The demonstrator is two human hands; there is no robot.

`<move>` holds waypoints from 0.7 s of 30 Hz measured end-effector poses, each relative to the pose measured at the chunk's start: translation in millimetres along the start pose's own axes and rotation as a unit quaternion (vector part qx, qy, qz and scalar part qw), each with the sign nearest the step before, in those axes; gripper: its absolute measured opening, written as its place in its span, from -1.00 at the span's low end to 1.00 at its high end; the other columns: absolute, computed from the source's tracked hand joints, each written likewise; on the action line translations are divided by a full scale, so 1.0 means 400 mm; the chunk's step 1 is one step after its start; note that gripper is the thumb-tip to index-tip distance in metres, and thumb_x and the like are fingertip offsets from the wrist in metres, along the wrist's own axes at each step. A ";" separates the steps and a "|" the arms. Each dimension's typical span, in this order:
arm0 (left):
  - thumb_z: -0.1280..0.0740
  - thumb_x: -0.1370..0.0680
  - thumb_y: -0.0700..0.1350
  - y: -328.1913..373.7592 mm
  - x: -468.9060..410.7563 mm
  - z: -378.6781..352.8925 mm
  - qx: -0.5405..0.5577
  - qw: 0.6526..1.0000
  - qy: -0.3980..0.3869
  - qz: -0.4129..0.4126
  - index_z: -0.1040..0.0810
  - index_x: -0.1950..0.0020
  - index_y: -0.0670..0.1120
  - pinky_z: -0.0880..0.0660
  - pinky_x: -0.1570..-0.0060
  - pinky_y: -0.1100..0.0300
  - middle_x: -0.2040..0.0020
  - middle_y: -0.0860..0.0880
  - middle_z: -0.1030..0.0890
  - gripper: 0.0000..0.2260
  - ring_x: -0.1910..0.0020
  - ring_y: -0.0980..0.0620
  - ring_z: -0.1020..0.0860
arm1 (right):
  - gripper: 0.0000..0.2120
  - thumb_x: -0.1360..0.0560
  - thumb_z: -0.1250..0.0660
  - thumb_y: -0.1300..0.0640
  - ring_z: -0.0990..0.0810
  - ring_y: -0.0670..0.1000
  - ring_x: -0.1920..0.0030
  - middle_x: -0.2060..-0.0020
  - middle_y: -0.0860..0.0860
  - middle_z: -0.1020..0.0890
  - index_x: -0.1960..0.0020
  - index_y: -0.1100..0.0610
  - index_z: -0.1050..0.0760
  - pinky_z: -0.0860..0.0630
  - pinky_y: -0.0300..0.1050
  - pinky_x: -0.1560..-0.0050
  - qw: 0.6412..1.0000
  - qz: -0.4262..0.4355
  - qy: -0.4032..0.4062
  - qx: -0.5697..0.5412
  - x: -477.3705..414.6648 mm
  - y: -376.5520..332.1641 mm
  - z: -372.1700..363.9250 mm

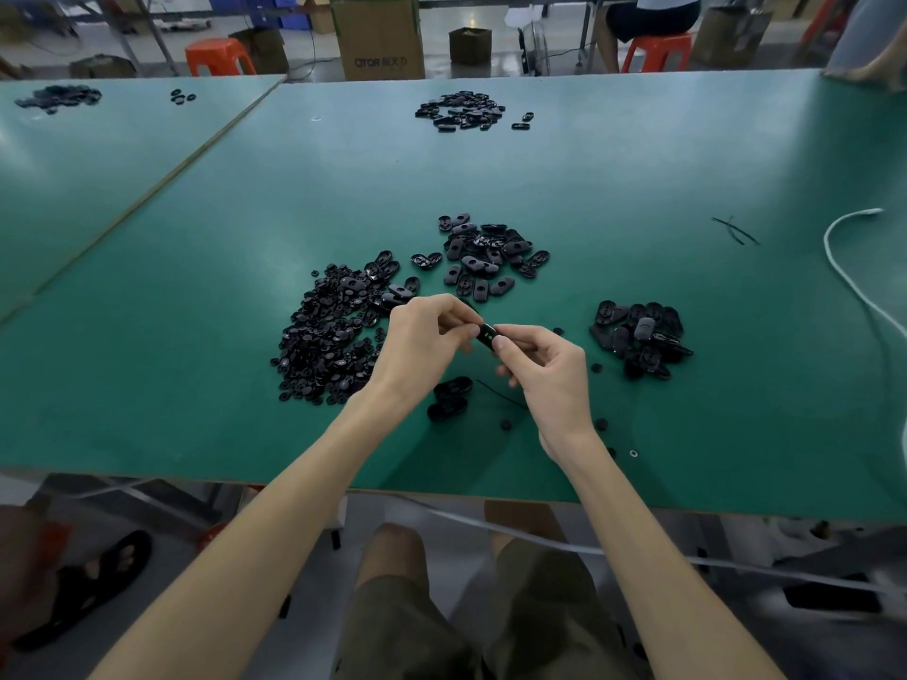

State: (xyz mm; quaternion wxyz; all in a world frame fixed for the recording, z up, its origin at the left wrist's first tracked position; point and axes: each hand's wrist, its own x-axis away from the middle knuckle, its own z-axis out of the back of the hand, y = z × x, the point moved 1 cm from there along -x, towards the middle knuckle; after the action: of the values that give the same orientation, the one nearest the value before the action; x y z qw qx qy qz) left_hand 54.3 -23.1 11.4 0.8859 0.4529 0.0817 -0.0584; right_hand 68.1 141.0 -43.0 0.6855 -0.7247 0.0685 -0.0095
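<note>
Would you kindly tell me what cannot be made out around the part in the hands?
- Small black plastic part, head view: mostly covered by fingers of left hand and right hand.
- Far pile of black plastic pieces, head view: too small to tell apart.

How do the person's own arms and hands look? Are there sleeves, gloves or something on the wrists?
The left arm and the right arm are bare as far as the picture shows; no sleeves are visible. The left hand and the right hand wear no gloves, and I see no watch, bracelet or ring. The person also wears olive-brown shorts.
</note>
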 end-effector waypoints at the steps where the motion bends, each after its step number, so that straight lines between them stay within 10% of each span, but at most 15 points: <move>1: -0.49 -0.55 -0.21 -0.001 0.001 -0.001 0.002 1.000 0.001 -0.001 -0.71 0.03 -0.05 -0.55 0.09 0.35 0.30 0.06 -0.70 -0.93 0.26 0.19 -0.66 | -0.89 -0.58 -0.47 0.23 -0.65 -0.11 0.28 0.16 -0.03 -0.76 -0.08 0.11 -0.71 -0.53 -0.26 0.29 1.000 -0.001 -0.001 0.000 0.000 0.000 0.000; 21: -0.52 -0.51 -0.19 -0.006 0.004 -0.021 0.004 1.000 0.001 -0.023 -0.65 0.05 -0.03 -0.44 0.23 0.48 0.27 0.08 -0.68 -0.90 0.28 0.28 -0.59 | -0.88 -0.57 -0.47 0.22 -0.65 -0.11 0.30 0.17 -0.03 -0.77 -0.04 0.05 -0.73 -0.51 -0.28 0.31 1.000 0.000 -0.009 0.003 0.003 -0.007 0.003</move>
State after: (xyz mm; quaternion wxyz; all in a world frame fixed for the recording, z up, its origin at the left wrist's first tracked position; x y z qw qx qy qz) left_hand 54.5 -17.8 4.6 0.8825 0.4543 0.0930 -0.0782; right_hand 69.7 142.3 -40.2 0.6882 -0.7228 0.0623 -0.0025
